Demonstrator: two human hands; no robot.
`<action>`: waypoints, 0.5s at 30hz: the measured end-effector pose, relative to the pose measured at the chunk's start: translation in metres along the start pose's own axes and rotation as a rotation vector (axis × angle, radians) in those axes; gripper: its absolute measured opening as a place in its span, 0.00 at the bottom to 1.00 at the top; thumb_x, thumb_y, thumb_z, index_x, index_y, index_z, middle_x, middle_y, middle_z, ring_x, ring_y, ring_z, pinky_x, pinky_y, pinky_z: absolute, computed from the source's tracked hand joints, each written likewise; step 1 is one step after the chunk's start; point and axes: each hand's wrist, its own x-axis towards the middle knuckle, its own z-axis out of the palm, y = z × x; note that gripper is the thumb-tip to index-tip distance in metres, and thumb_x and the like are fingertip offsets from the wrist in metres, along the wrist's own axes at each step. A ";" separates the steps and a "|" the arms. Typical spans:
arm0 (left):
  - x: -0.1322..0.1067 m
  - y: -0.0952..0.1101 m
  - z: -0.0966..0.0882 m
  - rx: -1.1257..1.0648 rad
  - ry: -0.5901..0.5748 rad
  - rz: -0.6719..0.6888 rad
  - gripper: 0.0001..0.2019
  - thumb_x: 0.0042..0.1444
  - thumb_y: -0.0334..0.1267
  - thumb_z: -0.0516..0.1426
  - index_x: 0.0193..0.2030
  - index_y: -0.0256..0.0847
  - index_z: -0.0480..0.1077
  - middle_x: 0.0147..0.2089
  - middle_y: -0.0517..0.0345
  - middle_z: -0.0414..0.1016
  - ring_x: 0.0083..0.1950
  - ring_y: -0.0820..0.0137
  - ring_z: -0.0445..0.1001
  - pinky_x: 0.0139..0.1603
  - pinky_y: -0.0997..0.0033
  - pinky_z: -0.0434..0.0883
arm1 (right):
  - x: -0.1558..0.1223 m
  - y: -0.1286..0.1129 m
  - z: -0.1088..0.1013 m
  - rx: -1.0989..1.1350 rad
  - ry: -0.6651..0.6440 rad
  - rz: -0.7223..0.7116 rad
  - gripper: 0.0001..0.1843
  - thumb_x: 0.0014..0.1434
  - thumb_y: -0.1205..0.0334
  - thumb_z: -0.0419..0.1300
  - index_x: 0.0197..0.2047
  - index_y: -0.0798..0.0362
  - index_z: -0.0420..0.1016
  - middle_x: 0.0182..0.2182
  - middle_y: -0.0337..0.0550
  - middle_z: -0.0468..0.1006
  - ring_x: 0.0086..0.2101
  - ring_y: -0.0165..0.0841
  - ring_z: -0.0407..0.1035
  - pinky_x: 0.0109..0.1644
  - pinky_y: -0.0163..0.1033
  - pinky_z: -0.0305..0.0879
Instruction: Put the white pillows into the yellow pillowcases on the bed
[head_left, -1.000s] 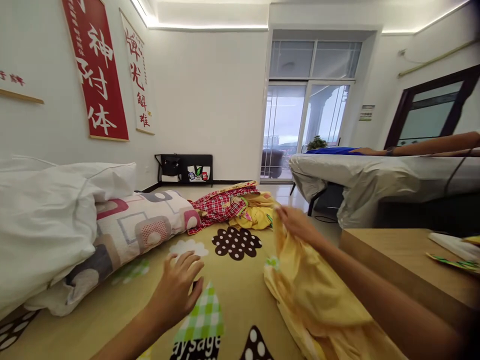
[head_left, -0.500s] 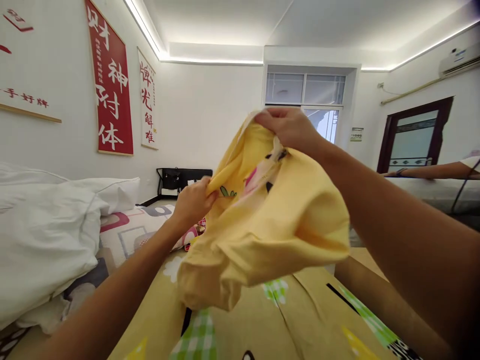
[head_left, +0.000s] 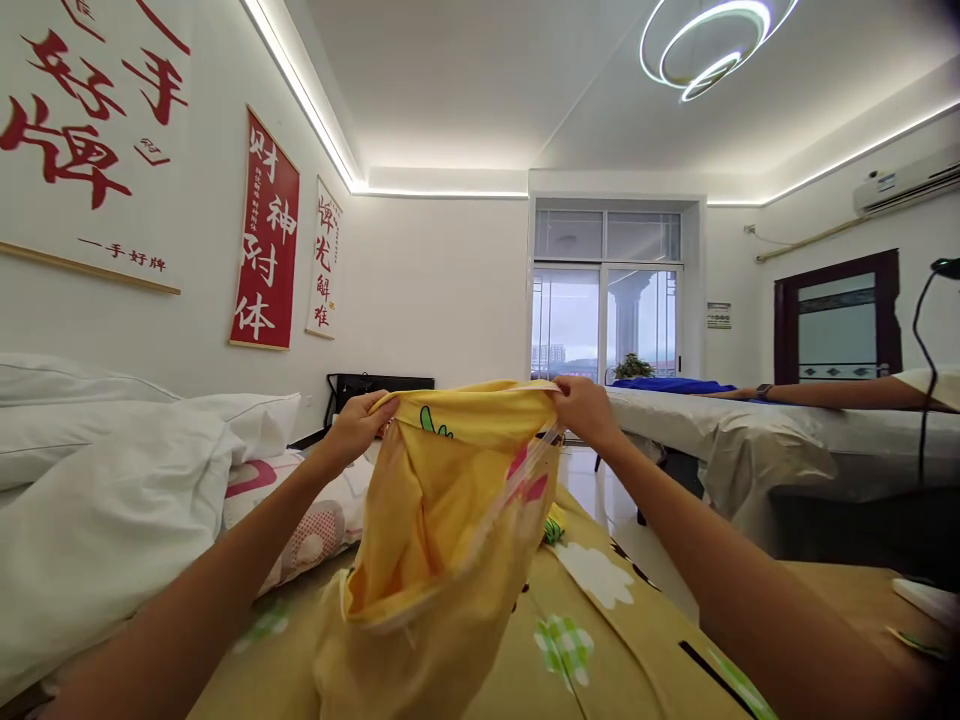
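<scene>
A yellow pillowcase (head_left: 480, 411) with green and pink prints hangs in front of me, its far rim stretched between my two hands. My left hand (head_left: 358, 428) pinches the rim's left corner. At the right corner, my right hand (head_left: 585, 410) grips the same rim with closed fingers. The mouth of the pillowcase gapes toward me, showing folds inside, and its near side sags low over the bed. Beneath it lies a tan bedspread (head_left: 611, 640) with green checked and white shapes.
White bedding (head_left: 112, 520) is heaped at the left, beside a patterned pillow (head_left: 315, 535). Across the room at right stands a table with a white cover (head_left: 675, 410) and blue cloth (head_left: 667, 384). Another person's arm (head_left: 840, 392) reaches over it. A brown board (head_left: 832, 600) lies near right.
My right hand has come down level with my left, and the hands are farther apart. The bunched pillowcase has spread, its mouth opening toward me. The view has tilted up.
</scene>
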 end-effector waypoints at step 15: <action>-0.032 0.035 -0.032 -0.351 -0.172 -0.229 0.17 0.56 0.50 0.58 0.37 0.34 0.69 0.28 0.47 0.80 0.30 0.63 0.79 0.30 0.72 0.69 | -0.084 0.012 0.096 0.664 -0.555 0.009 0.35 0.51 0.31 0.51 0.35 0.56 0.76 0.26 0.41 0.73 0.26 0.30 0.63 0.28 0.33 0.59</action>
